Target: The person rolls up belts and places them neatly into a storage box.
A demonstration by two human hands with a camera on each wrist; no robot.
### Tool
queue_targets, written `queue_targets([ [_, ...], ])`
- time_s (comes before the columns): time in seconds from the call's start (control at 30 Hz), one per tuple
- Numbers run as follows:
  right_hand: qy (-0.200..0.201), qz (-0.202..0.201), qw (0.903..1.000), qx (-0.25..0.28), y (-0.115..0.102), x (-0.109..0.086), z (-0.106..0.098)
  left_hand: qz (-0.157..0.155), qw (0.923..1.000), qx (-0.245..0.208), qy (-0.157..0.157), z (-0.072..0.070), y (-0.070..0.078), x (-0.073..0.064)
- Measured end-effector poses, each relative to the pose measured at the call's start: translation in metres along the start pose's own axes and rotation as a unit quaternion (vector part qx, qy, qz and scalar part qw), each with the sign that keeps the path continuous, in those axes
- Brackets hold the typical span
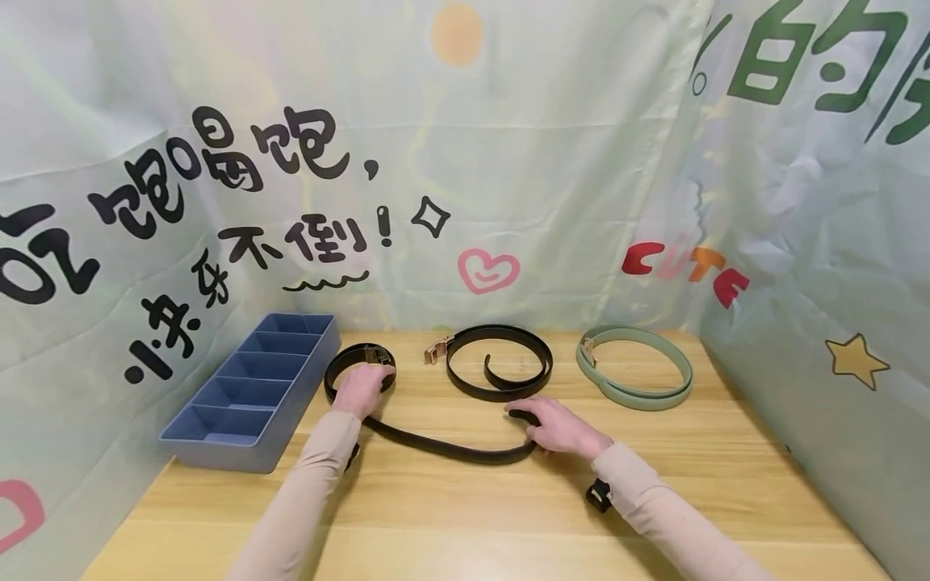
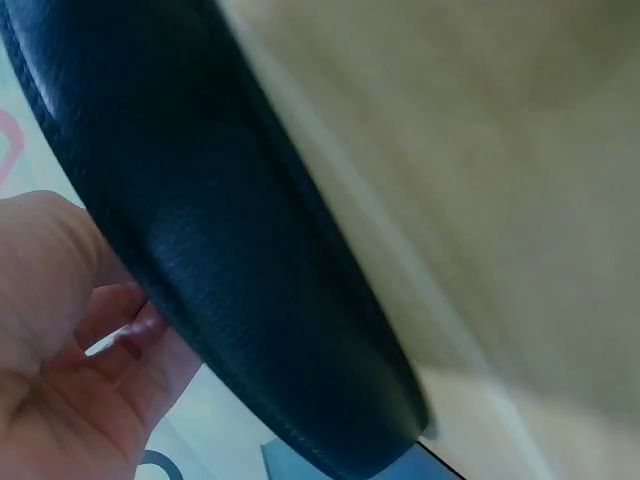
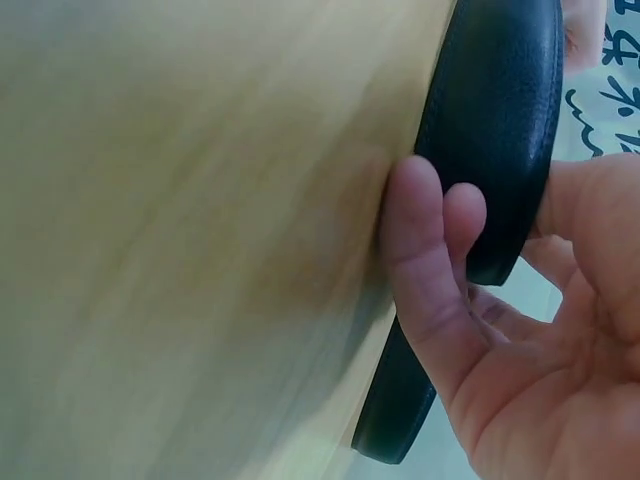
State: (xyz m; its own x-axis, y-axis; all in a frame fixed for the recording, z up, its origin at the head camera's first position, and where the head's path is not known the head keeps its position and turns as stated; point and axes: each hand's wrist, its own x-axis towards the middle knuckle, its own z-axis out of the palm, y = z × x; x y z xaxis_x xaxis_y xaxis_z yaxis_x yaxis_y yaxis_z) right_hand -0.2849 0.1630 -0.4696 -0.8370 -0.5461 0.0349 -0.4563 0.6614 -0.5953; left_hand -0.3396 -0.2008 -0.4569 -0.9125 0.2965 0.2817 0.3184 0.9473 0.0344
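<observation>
We find the black belt [image 1: 450, 446] on the table [image 1: 465, 516], spanning both hands; coiling looks part done to us: loop made at left, long tail left unwound. Long axis runs left to right, bowing near; buckle [image 1: 374, 355] at the loop's far side. Left hand [image 1: 363, 387] pinches the loop, right hand [image 1: 555, 426] the tail. Beyond, right: a coiled green belt [image 1: 647, 402]. Left: blue tray [image 1: 283, 424].

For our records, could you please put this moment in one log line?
left hand: holds front black belt by its coil | right hand: holds its strap | back black belt, green belt: coiled | blue tray: left
</observation>
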Motion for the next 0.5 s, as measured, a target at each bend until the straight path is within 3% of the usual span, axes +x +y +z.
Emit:
queue_targets([
  [0.17, -0.007, 0.011, 0.9998, 0.017, -0.004, -0.001, 0.004, -0.021, 0.9987, -0.020, -0.042, -0.005, 0.013, 0.001],
  [0.3, 0.003, 0.029, 0.9987, 0.043, -0.008, 0.002, 0.009, -0.012, 0.9960, -0.068, -0.057, -0.012, 0.047, -0.010],
  [0.4, 0.014, 0.054, 0.9966, 0.060, -0.012, 0.008, 0.011, 0.018, 0.9894, -0.114, -0.088, -0.017, 0.083, -0.019],
  [0.5, 0.023, 0.071, 0.9946, 0.072, -0.016, 0.013, 0.011, 0.081, 0.9778, -0.147, -0.125, -0.019, 0.114, -0.025],
])
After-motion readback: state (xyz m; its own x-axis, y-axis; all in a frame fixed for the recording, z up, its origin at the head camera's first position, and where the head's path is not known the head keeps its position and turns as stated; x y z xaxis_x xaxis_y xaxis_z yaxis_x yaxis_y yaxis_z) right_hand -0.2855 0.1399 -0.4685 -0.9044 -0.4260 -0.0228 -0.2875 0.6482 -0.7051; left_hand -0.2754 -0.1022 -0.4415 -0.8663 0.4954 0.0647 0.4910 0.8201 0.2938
